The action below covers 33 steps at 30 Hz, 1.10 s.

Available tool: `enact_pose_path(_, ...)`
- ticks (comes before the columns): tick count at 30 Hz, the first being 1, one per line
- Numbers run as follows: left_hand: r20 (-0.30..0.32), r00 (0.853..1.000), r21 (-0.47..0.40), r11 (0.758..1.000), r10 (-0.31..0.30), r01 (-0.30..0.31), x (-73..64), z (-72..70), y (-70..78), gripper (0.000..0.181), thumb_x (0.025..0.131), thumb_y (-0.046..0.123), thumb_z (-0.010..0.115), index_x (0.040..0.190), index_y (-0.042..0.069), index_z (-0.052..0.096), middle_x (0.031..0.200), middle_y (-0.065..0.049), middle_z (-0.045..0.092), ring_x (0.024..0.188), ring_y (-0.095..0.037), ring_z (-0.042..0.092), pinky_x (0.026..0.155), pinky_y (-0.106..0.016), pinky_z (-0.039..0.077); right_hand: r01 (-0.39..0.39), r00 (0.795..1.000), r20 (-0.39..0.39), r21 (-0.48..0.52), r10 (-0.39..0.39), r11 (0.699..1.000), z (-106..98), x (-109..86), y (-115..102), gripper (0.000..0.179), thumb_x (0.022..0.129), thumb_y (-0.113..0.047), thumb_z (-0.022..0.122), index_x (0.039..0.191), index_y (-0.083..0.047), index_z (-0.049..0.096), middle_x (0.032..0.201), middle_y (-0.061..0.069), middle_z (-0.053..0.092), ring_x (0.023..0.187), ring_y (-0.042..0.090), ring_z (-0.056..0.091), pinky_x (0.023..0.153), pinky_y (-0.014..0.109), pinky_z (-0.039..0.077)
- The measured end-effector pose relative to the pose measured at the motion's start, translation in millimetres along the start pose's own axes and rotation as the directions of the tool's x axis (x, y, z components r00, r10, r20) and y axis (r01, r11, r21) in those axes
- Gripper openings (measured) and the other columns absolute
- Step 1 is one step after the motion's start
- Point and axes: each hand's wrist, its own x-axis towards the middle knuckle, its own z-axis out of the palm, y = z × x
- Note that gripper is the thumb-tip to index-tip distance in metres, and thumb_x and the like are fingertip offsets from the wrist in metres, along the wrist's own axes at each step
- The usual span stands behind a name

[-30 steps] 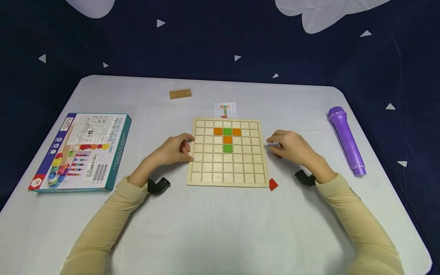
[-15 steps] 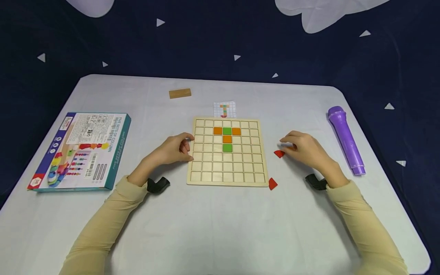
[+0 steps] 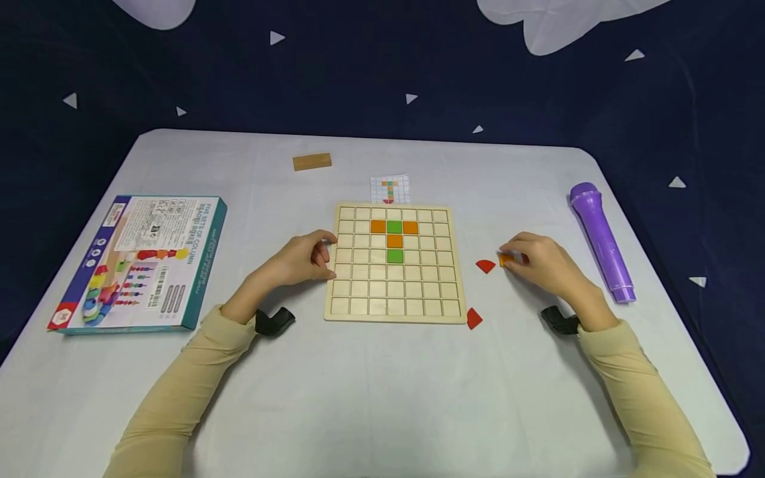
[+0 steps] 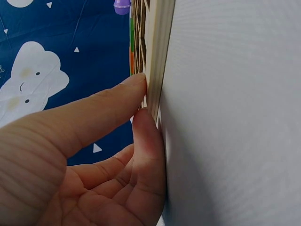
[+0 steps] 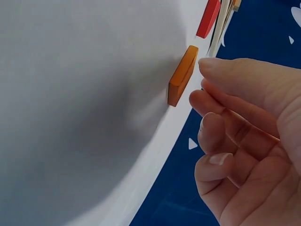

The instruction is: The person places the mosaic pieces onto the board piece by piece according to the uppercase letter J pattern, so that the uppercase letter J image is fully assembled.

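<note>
A wooden grid board [image 3: 358, 307] holds orange and green square tiles [image 3: 394, 255] in a T-like pattern. My left hand [image 3: 295, 259] touches its left edge, thumb and finger spaced along the rim [image 4: 160, 42]. Right of the board, my right hand [image 3: 538, 262] is over an orange tile [image 3: 505, 259] on the table. From the right wrist, this orange tile [image 5: 181, 80] appears slightly apart from my loosely bent fingers [image 5: 214, 68]. Two red quarter-round pieces lie by the board: one red piece [image 3: 485, 266] left of my right hand, another red piece [image 3: 474, 318] at the near right corner.
A small pattern card [image 3: 390, 189] lies behind the board, and a wooden block [image 3: 312, 162] sits further back left. At left is a flat toy box [image 3: 149, 265]. A purple microphone-shaped tube [image 3: 602, 245] lies at right.
My right hand has moved right, away from the board, uncovering a red piece and then the orange tile. My left hand stays at the board's edge.
</note>
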Motion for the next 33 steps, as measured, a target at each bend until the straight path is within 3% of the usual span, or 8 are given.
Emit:
enact_pose_path(11,0.000,1.000,-0.002,1.000,0.002,-0.002,0.4,0.1,-0.7,0.059,0.075,0.007,0.076,0.125,-0.003,0.047,0.088,-0.010,0.056,0.073,-0.014,0.052,0.070,-0.026,0.044,-0.066,0.995,0.075,-0.012,0.066,0.998,-1.3,-4.4,2.5,0.021,0.075,-0.004,0.072,0.095,0.000,0.071,0.088,0.010,0.068,0.070,0.016,0.053,0.061,0.028,0.042)
enact_pose_path(22,0.002,1.000,-0.004,1.000,-0.001,0.001,-0.4,0.5,-0.9,0.060,0.075,0.007,0.076,0.126,-0.003,0.046,0.089,-0.010,0.056,0.073,-0.014,0.054,0.071,-0.027,0.045,-0.079,0.993,0.082,-0.014,0.080,0.997,-1.0,-0.9,1.8,0.021,0.074,-0.004,0.073,0.094,0.002,0.071,0.085,0.010,0.068,0.067,0.015,0.051,0.059,0.027,0.041)
enact_pose_path(33,-0.005,1.000,-0.008,1.000,0.005,-0.005,0.3,0.2,-1.0,0.060,0.075,0.006,0.076,0.126,-0.004,0.047,0.089,-0.010,0.056,0.073,-0.015,0.054,0.070,-0.026,0.045,-0.041,0.999,0.033,-0.013,0.041,0.999,-1.1,11.4,-6.4,0.019,0.074,-0.006,0.073,0.092,0.001,0.072,0.085,0.011,0.069,0.069,0.020,0.057,0.061,0.032,0.045)
